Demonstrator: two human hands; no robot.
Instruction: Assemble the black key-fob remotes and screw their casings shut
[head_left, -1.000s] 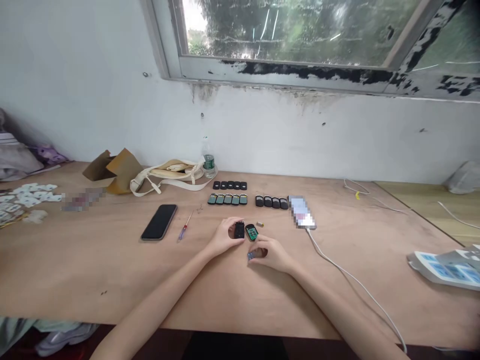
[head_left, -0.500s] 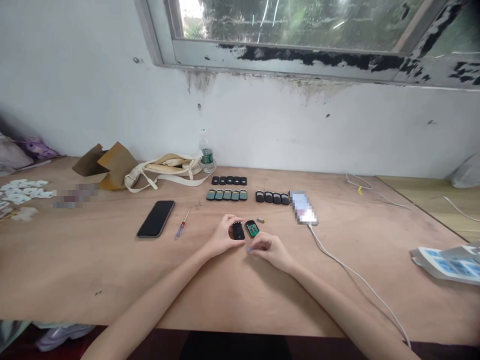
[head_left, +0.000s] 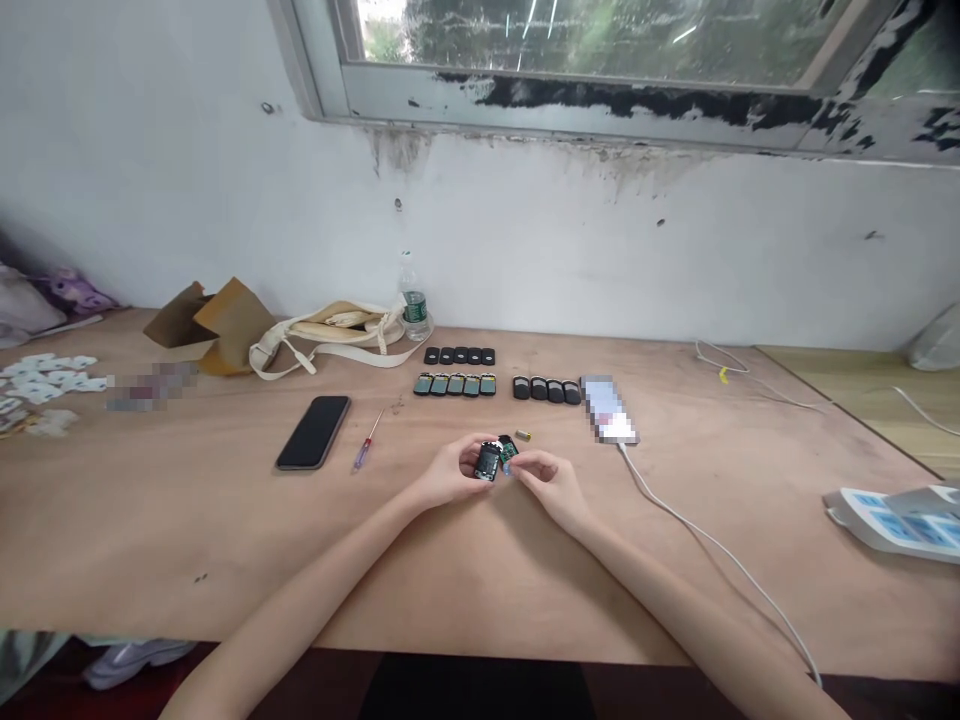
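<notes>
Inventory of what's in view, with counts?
phone: 1, black, left of centre
screwdriver: 1, red and blue, right of phone
battery: 1, gold, beyond hands
back fobs: 5, black, far centre
middle fobs: 5, black and green, before back fobs
right fobs: 4, black, right of middle fobs
bottle: 1, clear, far edge
bag: 1, cream, left of bottle
power strip: 1, white and blue, far right
left hand: holds black fob
right hand: at green circuit board

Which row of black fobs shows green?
The front row of five, each with a green centre; the five behind it and the four to its right look plain dark.
</notes>
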